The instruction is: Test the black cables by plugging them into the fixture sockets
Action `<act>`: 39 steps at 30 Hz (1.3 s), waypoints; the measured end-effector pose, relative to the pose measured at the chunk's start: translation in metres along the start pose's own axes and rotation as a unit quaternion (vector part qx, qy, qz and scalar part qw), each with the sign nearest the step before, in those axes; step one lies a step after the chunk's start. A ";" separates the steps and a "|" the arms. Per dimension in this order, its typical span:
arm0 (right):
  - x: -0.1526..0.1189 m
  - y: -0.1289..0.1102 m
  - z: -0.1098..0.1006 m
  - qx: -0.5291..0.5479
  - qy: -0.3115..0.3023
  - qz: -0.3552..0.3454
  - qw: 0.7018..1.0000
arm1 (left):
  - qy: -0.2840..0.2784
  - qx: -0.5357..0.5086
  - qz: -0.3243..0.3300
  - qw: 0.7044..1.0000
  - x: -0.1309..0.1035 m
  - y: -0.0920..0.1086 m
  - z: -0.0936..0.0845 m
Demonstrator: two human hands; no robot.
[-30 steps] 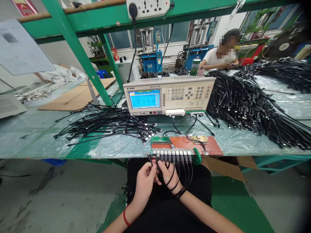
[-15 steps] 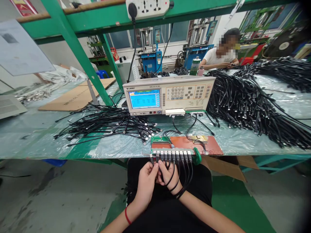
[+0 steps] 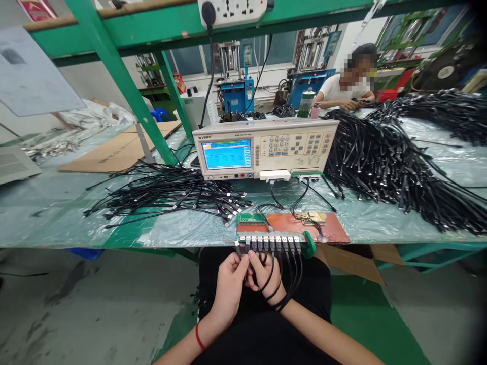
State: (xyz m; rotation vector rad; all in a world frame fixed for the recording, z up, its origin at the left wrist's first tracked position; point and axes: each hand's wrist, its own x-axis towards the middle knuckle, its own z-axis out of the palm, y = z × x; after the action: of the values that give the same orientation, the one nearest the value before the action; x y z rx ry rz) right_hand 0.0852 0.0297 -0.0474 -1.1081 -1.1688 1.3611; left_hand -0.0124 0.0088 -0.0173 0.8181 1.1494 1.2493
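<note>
My left hand [image 3: 231, 279] is closed at the table's front edge, with a black USB cable's plug [image 3: 238, 247] sticking up from its fingers. Close beside it, my right hand [image 3: 265, 276] is also closed, pinching black cable. A second USB plug [image 3: 248, 245] points up between the two thumbs, at the left end of the test fixture [image 3: 243, 236]. Several more USB plugs [image 3: 281, 244] stand side by side along that fixture. Their black cables [image 3: 294, 279] hang down and loop over my right wrist. The fingers partly hide the held cables.
Behind the fixture's orange board [image 3: 337, 227] stands a bench tester [image 3: 297, 147] with a lit blue screen. Black cables [image 3: 163, 195] lie loose at left; a large cable heap [image 3: 376, 167] fills the right. A co-worker [image 3: 344, 91] sits across the table. A green post [image 3: 125, 86] rises at left.
</note>
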 end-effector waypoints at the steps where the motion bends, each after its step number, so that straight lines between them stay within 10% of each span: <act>1: 0.000 0.000 0.000 0.012 -0.003 0.007 1.000 | 0.000 0.000 0.003 1.000 0.000 0.000 0.000; 22: 0.002 -0.002 -0.017 -0.030 0.045 -0.049 0.997 | -0.045 0.064 -0.008 0.997 0.005 0.003 -0.007; 39: 0.000 0.011 -0.034 -0.026 -0.055 -0.086 0.994 | -0.088 0.082 0.008 0.993 0.014 0.019 -0.011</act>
State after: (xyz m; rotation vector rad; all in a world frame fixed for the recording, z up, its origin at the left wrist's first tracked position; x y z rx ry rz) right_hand 0.1179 0.0327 -0.0625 -0.9544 -1.3552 1.2764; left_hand -0.0293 0.0246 -0.0053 1.0410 1.1129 1.0831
